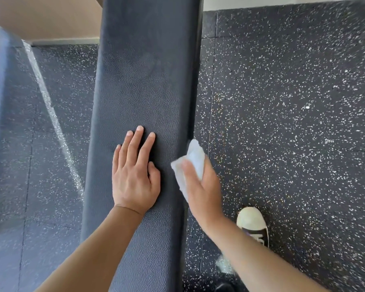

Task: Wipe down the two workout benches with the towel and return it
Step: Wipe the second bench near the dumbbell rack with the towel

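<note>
Speckled rubber floor (pixel 282 102) surrounds a dark padded desk (pixel 143 70), where the left hand (pixel 135 175) lies flat, fingers released, while the right hand (pixel 202 186) grips a white towel (pixel 193 159) against its right edge, beside a shoe (pixel 253 224).

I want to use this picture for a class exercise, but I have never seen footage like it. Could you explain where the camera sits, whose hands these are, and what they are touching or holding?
The single picture comes from a camera worn on a person's head, looking down at their own arms. The long dark padded surface is a workout bench, standing on speckled rubber floor. The left hand lies flat on the padding, fingers straight. The right hand holds a white towel against the bench's right edge. Below it is the person's shoe.
</note>
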